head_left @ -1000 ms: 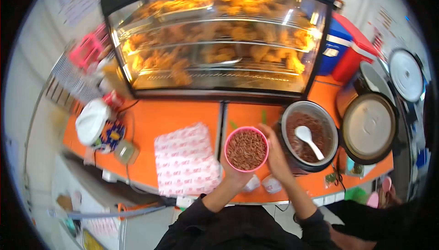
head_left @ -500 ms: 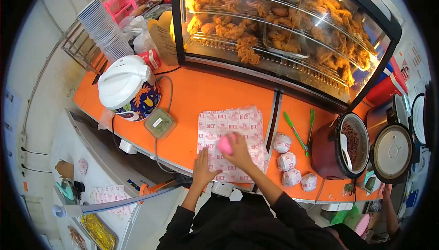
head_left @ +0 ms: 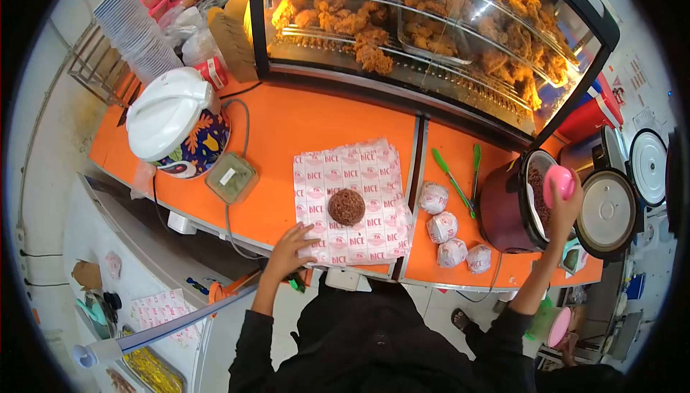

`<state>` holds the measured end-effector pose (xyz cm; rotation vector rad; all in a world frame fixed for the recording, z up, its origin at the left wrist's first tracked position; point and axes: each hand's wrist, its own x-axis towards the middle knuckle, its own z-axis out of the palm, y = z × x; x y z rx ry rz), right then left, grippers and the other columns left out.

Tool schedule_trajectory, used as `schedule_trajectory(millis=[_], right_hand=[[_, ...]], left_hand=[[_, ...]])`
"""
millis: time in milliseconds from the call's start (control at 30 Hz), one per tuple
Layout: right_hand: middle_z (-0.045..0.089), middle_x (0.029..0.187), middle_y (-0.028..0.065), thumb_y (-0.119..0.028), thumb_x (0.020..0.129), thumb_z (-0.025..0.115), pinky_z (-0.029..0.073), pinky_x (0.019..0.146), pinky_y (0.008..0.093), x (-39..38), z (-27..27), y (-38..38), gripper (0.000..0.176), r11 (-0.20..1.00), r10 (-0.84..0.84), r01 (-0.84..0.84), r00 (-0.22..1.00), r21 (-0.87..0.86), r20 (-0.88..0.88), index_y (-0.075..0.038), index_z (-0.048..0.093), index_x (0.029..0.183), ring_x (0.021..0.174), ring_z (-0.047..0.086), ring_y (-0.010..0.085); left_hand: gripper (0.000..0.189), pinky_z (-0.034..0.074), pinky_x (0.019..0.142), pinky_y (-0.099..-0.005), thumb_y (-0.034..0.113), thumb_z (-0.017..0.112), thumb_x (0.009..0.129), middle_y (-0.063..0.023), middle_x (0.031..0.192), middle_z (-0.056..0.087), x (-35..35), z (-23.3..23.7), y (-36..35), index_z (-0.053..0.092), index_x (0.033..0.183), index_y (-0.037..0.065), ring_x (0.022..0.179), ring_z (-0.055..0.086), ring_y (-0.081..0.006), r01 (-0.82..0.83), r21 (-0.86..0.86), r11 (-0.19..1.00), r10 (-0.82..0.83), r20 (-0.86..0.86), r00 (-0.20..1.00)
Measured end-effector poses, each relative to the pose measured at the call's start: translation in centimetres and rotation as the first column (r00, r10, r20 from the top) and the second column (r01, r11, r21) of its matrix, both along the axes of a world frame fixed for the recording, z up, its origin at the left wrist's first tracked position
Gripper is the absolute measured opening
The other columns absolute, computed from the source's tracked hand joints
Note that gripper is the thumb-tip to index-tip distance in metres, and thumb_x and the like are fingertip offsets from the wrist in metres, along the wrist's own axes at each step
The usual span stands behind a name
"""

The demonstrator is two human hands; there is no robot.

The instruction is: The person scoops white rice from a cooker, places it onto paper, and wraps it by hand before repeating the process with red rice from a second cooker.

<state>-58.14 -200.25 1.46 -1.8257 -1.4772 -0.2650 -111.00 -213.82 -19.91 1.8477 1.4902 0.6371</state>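
A round mound of brown rice (head_left: 346, 207) sits on a stack of printed wrapping paper (head_left: 381, 166). My left hand (head_left: 290, 250) lies with fingers spread at the paper's lower left edge. Over the right rim of the open dark red rice cooker (head_left: 499, 209), my right hand (head_left: 568, 209) grips a pink cup (head_left: 558, 183); the inside of the cup is hidden. Brown rice (head_left: 539, 188) fills part of the cooker, where a white rice paddle (head_left: 532, 209) is partly visible. Several paper-wrapped balls (head_left: 441, 227) stand between paper and cooker.
Green-handled tongs (head_left: 454, 183) lie behind the wrapped balls. A glass warmer (head_left: 431, 94) with fried chicken spans the back. To the left are a lidded white pot (head_left: 169, 116) and a square plastic container (head_left: 232, 177). The cooker's lid (head_left: 607, 209) hangs open at right.
My right hand has carried the pink cup from above the paper rightward to the cooker. The rice mound now shows on the paper. My left hand has shifted slightly left.
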Motion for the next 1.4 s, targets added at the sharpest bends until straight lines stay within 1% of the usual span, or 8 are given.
schedule_trajectory(millis=[400,567,667,767,900,1167,1233,1400], right_hand=[[0.059,0.105,0.0199,-0.031,0.065,0.073,0.043,0.086,0.0365,10.7,-5.9,1.6,0.057,0.760,0.060,-0.038,0.998,-0.648,0.012,-0.002,0.056,0.111,0.099,0.056,0.0321],[0.055,0.111,0.0198,-0.028,0.068,0.070,0.041,0.088,0.0398,1.2,-1.7,0.2,0.057,0.929,-0.007,0.121,0.951,-0.350,0.309,-0.003,0.051,0.116,0.105,0.052,0.0344],[0.050,0.118,0.0163,-0.017,0.070,0.069,0.039,0.092,0.0400,-10.8,-1.6,-1.7,0.055,0.975,0.216,-0.217,0.864,-0.050,0.455,-0.006,0.048,0.119,0.108,0.049,0.0339],[0.047,0.120,0.0155,-0.018,0.062,0.078,0.035,0.097,0.0427,-20.8,-8.8,-3.5,0.067,0.593,0.679,-0.758,0.652,-0.271,-0.336,-0.008,0.047,0.121,0.116,0.042,0.0325],[0.042,0.126,0.0150,-0.019,0.058,0.078,0.036,0.097,0.0430,-28.8,-16.1,-1.9,0.069,0.322,0.860,-0.889,0.419,-0.327,-0.292,-0.011,0.048,0.120,0.118,0.040,0.0340],[0.039,0.128,0.0146,-0.015,0.058,0.077,0.037,0.098,0.0409,-31.7,-19.6,-1.1,0.069,0.254,0.890,-0.842,0.396,-0.475,-0.227,-0.014,0.046,0.120,0.120,0.037,0.0338],[0.037,0.128,0.0142,-0.015,0.058,0.076,0.037,0.098,0.0405,-31.7,-20.1,-1.1,0.069,0.282,0.889,-0.860,0.401,-0.426,-0.220,-0.014,0.045,0.120,0.121,0.036,0.0340],[0.037,0.127,0.0144,-0.013,0.058,0.075,0.037,0.098,0.0399,-31.7,-19.8,-1.2,0.068,0.290,0.864,-0.860,0.425,-0.420,-0.272,-0.014,0.046,0.120,0.121,0.035,0.0339]], left_hand=[[0.025,0.038,0.093,-0.0352,0.024,0.072,0.062,0.0041,0.119,0.056,0.2,-1.7,-0.2,0.072,0.086,0.019,0.115,0.044,-0.0268,-0.056,0.099,0.993,0.055,0.019,0.998],[0.024,0.039,0.092,-0.0344,0.023,0.073,0.061,0.0040,0.115,0.059,0.5,-2.2,-0.1,0.072,0.085,0.019,0.113,0.046,-0.0256,-0.120,0.144,0.982,0.124,-0.020,0.992],[0.024,0.039,0.092,-0.0342,0.023,0.073,0.061,0.0036,0.115,0.059,0.6,-1.9,-0.1,0.072,0.085,0.019,0.113,0.046,-0.0253,-0.132,0.136,0.982,0.137,-0.033,0.990],[0.025,0.039,0.092,-0.0335,0.024,0.073,0.061,0.0040,0.116,0.058,0.6,-1.8,-0.1,0.072,0.085,0.019,0.113,0.046,-0.0251,-0.132,0.138,0.982,0.138,-0.031,0.990],[0.024,0.040,0.091,-0.0326,0.025,0.073,0.062,0.0046,0.116,0.058,0.6,-1.5,-0.1,0.072,0.085,0.019,0.114,0.046,-0.0255,-0.128,0.133,0.983,0.130,-0.010,0.991],[0.029,0.039,0.092,-0.0348,0.018,0.075,0.063,-0.0081,0.117,0.056,1.0,-1.4,0.4,0.069,0.090,0.010,0.113,0.046,-0.0295,-0.182,0.122,0.976,0.169,0.111,0.979],[0.049,0.039,0.091,-0.0375,0.013,0.074,0.064,-0.0174,0.114,0.049,3.1,-0.6,1.3,0.056,0.108,0.002,0.109,0.046,-0.0336,-0.691,0.085,0.718,0.661,0.230,0.715],[0.068,0.042,0.083,-0.0360,0.010,0.075,0.064,-0.0182,0.108,0.046,4.2,-0.9,2.7,0.041,0.121,0.000,0.099,0.050,-0.0310,-0.622,0.076,0.779,0.616,0.092,0.782]])
